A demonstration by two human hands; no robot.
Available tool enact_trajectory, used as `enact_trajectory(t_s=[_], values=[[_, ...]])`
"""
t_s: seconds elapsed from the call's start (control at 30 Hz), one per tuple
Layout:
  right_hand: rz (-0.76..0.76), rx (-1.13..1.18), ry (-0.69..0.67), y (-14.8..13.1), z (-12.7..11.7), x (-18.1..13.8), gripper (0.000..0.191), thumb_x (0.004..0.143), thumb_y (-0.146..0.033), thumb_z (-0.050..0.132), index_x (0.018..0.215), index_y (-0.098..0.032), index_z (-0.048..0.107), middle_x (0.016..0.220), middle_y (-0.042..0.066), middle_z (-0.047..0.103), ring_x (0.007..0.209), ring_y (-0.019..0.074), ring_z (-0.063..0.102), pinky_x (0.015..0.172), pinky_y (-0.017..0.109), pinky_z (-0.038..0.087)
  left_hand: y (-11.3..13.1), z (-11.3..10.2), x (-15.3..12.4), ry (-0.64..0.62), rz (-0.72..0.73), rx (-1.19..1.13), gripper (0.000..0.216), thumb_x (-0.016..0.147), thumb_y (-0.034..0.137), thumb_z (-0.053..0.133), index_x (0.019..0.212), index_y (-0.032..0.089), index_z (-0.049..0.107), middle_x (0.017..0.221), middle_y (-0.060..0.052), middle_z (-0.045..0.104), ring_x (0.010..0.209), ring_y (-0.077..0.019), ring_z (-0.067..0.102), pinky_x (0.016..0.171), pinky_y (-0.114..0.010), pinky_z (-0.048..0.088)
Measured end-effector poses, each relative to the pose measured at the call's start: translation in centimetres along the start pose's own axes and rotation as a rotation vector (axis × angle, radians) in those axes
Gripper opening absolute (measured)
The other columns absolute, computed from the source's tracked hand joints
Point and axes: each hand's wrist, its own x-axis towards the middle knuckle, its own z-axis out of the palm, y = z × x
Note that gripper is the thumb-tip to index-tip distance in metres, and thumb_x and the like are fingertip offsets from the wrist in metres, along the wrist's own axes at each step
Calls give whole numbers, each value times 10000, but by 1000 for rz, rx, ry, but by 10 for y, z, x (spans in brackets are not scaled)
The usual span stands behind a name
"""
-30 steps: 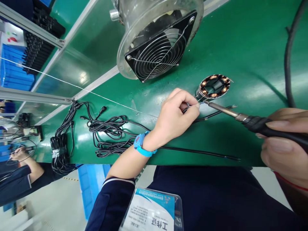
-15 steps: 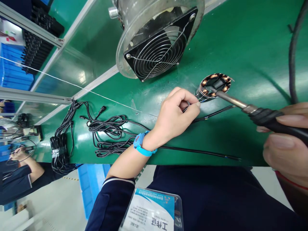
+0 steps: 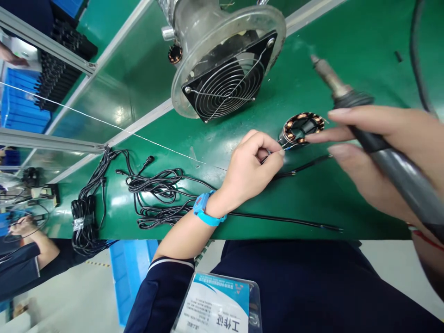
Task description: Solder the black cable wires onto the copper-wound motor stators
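Observation:
Copper coils ring the motor stator [image 3: 287, 134], which rests on the green bench. My left hand [image 3: 255, 164] pinches thin wires [image 3: 287, 148] at the stator's near left side, along with what looks like solder wire [image 3: 166, 149] stretching off to the left. In my right hand [image 3: 385, 162] is a soldering iron [image 3: 373, 125], its tip raised, apart from the stator and pointing up and left. A fingertip of that hand appears at the stator's rim; I cannot tell whether it touches. Below the stator lies a black cable [image 3: 305, 165] with a stripped end.
A fume duct with a grilled fan [image 3: 229, 85] stands behind my left hand; another small stator [image 3: 175, 54] sits beside it. Coiled black cables [image 3: 156, 187] lie to the left. A co-worker's hands [image 3: 24, 226] show at far left. A blue bin [image 3: 128, 273] is below the bench.
My right hand has lifted the soldering iron out of the stator, up and away, and its fingers have come closer to the rim. The left hand keeps its pinch.

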Motion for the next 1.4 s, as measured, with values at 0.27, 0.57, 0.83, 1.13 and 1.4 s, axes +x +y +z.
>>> enact_trajectory(t_s=[0.27, 0.57, 0.83, 1.13, 1.4], values=[[-220, -6, -29, 8, 2, 16, 345, 977, -324, 468, 1317, -263, 469, 1046, -24, 681, 989, 136, 617, 927, 331, 463, 4, -3, 0, -49, -79, -46, 101, 795, 86, 584, 771, 166, 526, 782, 28, 511, 639, -43, 465, 597, -186, 400], [-406, -91, -109, 30, 31, 36, 361, 913, -301, 444, 1256, -196, 491, 1127, 71, 637, 1044, 233, 583, 900, 422, 439, 18, -25, 15, -248, -650, -398, 168, 845, 144, 580, 701, 143, 494, 595, 68, 506, 440, 5, 372, 410, -133, 254], [-418, -6, -87, 24, 28, 28, 443, 925, -414, 513, 1313, -220, 419, 1044, 54, 666, 955, 233, 583, 871, 430, 432, 15, -31, 16, -179, -621, -477, 126, 717, 152, 694, 644, 126, 594, 538, 77, 506, 482, 1, 400, 493, -148, 313], [-412, 17, -57, 22, 29, 25, 429, 927, -359, 514, 1324, -250, 393, 1055, 42, 652, 950, 230, 572, 866, 425, 437, 17, -22, 15, -173, -681, -461, 192, 639, 232, 806, 662, 122, 650, 586, 60, 581, 551, -22, 466, 594, -176, 393], [-415, 43, 27, 11, 31, 27, 326, 929, -258, 527, 1247, -230, 457, 877, -14, 662, 830, 176, 600, 811, 353, 451, 15, -29, 15, -297, -727, -492, 204, 831, 305, 637, 727, 131, 656, 500, 70, 405, 424, -12, 265, 425, -182, 156]])
